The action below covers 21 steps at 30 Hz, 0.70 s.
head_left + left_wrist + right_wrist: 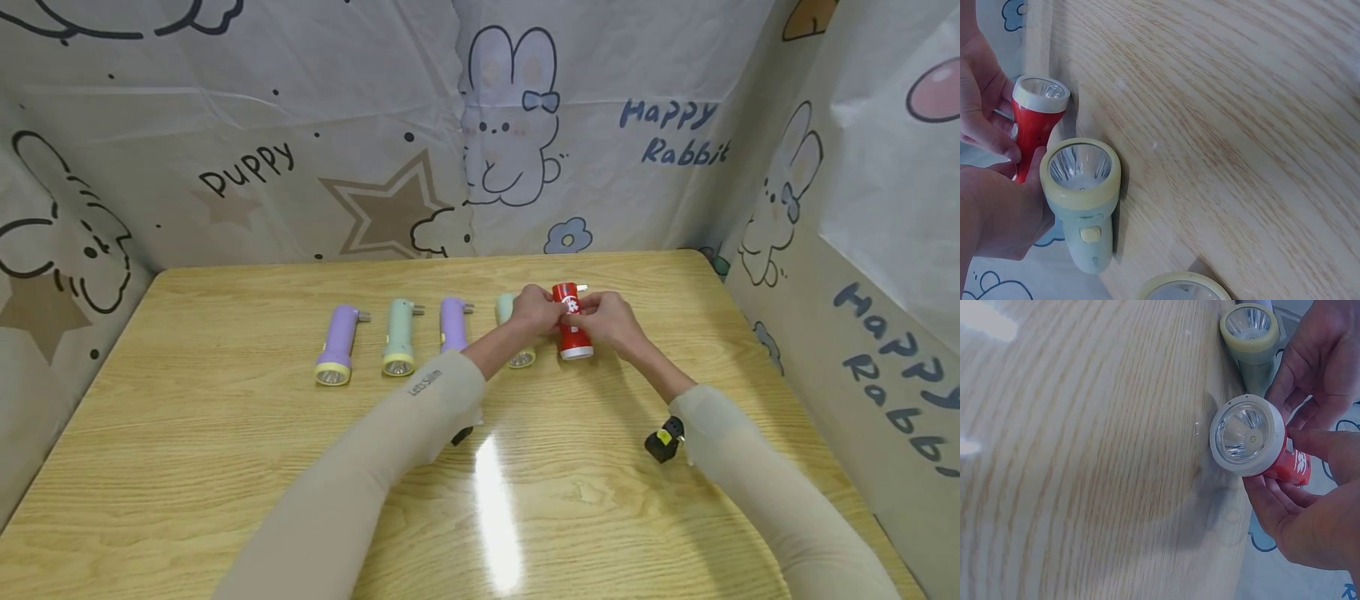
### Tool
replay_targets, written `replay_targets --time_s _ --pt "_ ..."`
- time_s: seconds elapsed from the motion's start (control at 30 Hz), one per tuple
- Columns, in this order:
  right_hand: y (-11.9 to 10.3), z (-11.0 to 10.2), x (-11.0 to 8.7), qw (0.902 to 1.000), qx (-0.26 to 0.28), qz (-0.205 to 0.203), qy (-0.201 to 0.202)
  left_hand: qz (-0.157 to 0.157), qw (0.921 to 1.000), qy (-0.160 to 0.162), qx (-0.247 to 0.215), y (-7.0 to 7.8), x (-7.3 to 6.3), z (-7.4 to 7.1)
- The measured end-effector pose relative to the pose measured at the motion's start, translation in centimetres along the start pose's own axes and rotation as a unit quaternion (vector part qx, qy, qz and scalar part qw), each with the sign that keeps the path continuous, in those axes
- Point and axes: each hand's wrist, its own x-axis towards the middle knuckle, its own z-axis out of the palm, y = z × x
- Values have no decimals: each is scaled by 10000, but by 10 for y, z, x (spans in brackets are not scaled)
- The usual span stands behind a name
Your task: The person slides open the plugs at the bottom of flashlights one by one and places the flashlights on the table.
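A red flashlight [573, 333] with a white rim around its lens is held between both hands near the back right of the table. My right hand [611, 321] grips it from the right, thumb across its front. From the left, my left hand [534, 312] pinches its body, fingers partly hidden behind it. Its clear lens faces toward me, and a small plug sticks out at its top right. Just left of it lies a green flashlight [1089, 244] with a yellow rim, partly covered by the left hand in the head view.
Further left in a row lie a purple flashlight [452, 323], a green flashlight [400, 333] and another purple flashlight [341, 337], each with a side plug. The wooden table [225, 467] meets printed cloth walls [390, 100] at the back and sides.
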Motion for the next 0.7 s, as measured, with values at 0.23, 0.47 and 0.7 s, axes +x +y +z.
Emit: replay_targets --time_s 0.23,0.47,0.7 --pt "0 0 1 10000 62 48 -34 22 10000 75 54 1 0 2" --pt "0 0 3 9999 9 62 -83 -67 9997 205 109 2 3 2" --pt "-1 0 3 9999 -76 60 -98 -129 9996 204 155 1 6 3"
